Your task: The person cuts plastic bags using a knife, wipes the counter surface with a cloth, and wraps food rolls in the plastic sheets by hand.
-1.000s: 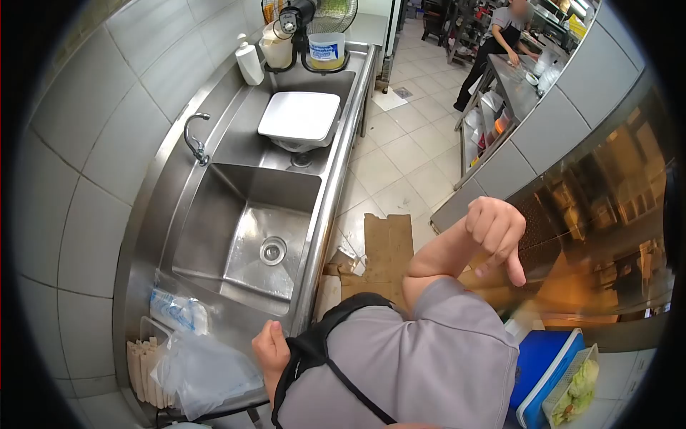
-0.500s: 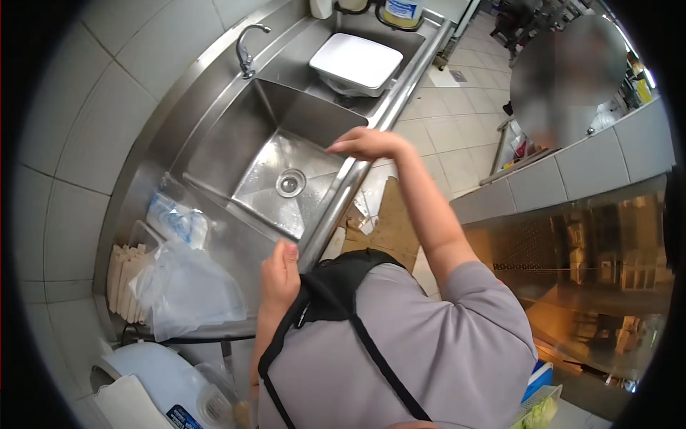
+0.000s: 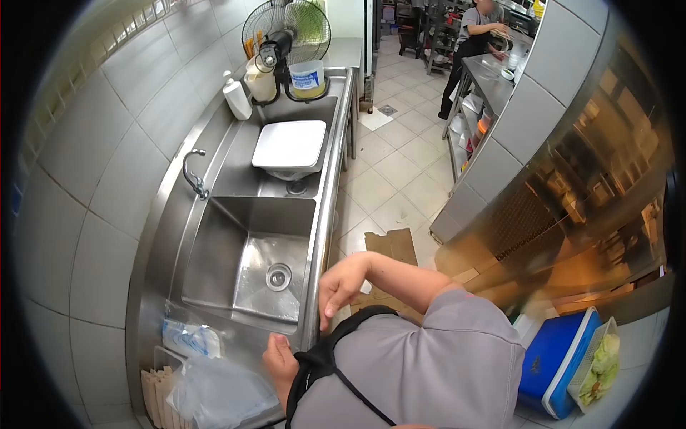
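My left hand point(image 3: 280, 360) is at the front edge of the sink counter, thumb up, closed on the edge of the black apron point(image 3: 311, 357) I wear. Its other fingers are partly hidden. My right hand point(image 3: 339, 289) hangs with a bent wrist beside the counter rim, just above the apron, fingers loosely bent and apart, with nothing visible in it. Left of it lies the steel sink basin point(image 3: 246, 275) with its round drain point(image 3: 278, 277). Nearest my left hand on the counter is a clear plastic bag point(image 3: 221, 390).
A white-lidded container point(image 3: 289, 144) stands in the far basin, past the faucet point(image 3: 194, 174). Behind are a fan point(image 3: 286, 39), a white bottle point(image 3: 236, 96) and a tub point(image 3: 307, 80). Cardboard point(image 3: 393, 247) lies on the floor. A blue cooler point(image 3: 557, 362) stands right; a person point(image 3: 471, 43) works far off.
The view has tilted up, showing the fan and aisle. My right hand has drawn back from over the sink edge toward the apron, its fingers now bent down. My left hand keeps hold of the apron.
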Demonstrator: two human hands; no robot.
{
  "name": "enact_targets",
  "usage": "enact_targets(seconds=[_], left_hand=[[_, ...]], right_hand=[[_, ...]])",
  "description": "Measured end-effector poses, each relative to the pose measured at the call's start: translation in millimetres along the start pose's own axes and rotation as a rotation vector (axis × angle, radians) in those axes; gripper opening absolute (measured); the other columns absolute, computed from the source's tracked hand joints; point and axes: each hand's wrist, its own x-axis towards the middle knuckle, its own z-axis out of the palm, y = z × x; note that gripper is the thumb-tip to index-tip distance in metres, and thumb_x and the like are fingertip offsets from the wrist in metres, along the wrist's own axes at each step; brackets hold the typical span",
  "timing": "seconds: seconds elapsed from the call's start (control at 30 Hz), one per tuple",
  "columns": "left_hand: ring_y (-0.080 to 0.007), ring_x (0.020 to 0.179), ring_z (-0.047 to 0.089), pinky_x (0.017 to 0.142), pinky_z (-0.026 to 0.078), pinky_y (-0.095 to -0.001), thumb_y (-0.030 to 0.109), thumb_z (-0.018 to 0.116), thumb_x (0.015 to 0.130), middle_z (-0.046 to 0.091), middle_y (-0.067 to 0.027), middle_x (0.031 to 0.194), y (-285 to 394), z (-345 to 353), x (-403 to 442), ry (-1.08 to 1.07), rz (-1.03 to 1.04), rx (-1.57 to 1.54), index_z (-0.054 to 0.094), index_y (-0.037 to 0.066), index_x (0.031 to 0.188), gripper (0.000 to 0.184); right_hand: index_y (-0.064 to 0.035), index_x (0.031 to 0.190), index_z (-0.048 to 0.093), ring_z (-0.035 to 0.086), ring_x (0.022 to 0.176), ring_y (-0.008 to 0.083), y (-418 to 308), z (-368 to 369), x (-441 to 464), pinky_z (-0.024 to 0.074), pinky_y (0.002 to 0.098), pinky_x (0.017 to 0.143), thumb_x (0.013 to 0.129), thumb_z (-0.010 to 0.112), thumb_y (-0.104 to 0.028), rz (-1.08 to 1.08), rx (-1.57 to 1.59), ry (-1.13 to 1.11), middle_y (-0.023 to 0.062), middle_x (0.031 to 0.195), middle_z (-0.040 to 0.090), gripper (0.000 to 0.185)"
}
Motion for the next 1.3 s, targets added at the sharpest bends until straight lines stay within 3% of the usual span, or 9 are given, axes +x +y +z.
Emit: enact_targets(seconds=[0.03,0.07,0.3,0.6,0.77,1.3], left_hand=[[-0.0236,0.048,0.048,0.047,0.037,-0.0350,0.027,0.039,0.098,0.046,-0.0109,0.054,1,0,1,-0.006,0.005,0.005,0.048,0.001,0.074,0.036],[-0.0246,0.048,0.048,0.047,0.037,-0.0352,0.026,0.040,0.098,0.046,-0.0113,0.054,3,1,2,-0.008,0.010,0.007,0.048,0.001,0.074,0.036],[-0.0324,0.048,0.048,0.047,0.036,-0.0366,0.025,0.041,0.098,0.046,-0.0143,0.055,8,4,1,-0.017,0.084,-0.005,0.047,0.001,0.074,0.035],[-0.0269,0.048,0.048,0.048,0.037,-0.0353,0.025,0.041,0.098,0.046,-0.0131,0.055,14,2,-2,0.000,0.053,0.017,0.047,0.001,0.073,0.035],[-0.0277,0.048,0.048,0.048,0.038,-0.0353,0.025,0.041,0.098,0.047,-0.0133,0.055,17,2,-2,-0.011,0.070,0.033,0.047,0.001,0.073,0.035],[-0.0302,0.049,0.050,0.048,0.039,-0.0355,0.024,0.040,0.098,0.047,-0.0138,0.056,22,5,-3,-0.044,0.086,0.044,0.047,0.001,0.073,0.035]], right_hand=[[0.0025,0.117,0.060,0.035,0.039,0.0045,7,3,3,0.0305,0.0221,0.041,0.097,0.049,-0.026,-0.008,-0.005,0.003,-0.0045,0.046,0.037,0.036],[0.0023,0.116,0.060,0.035,0.040,0.0050,10,4,4,0.0299,0.0225,0.038,0.097,0.048,-0.026,-0.052,-0.001,-0.024,-0.0026,0.047,0.041,0.036],[0.0024,0.115,0.061,0.035,0.039,0.0050,19,8,8,0.0304,0.0231,0.039,0.097,0.049,-0.026,-0.008,0.020,-0.031,-0.0036,0.046,0.039,0.036],[0.0035,0.114,0.061,0.036,0.046,0.0048,37,8,19,0.0319,0.0228,0.042,0.097,0.050,-0.028,0.038,0.015,-0.040,-0.0048,0.051,0.042,0.038],[0.0045,0.114,0.061,0.034,0.044,0.0052,42,10,20,0.0306,0.0239,0.042,0.097,0.048,-0.028,0.015,0.004,-0.044,-0.0047,0.049,0.036,0.038],[0.0028,0.111,0.063,0.038,0.045,0.0075,45,13,16,0.0337,0.0254,0.043,0.098,0.046,-0.030,0.094,-0.023,-0.038,-0.0023,0.050,0.039,0.039]])
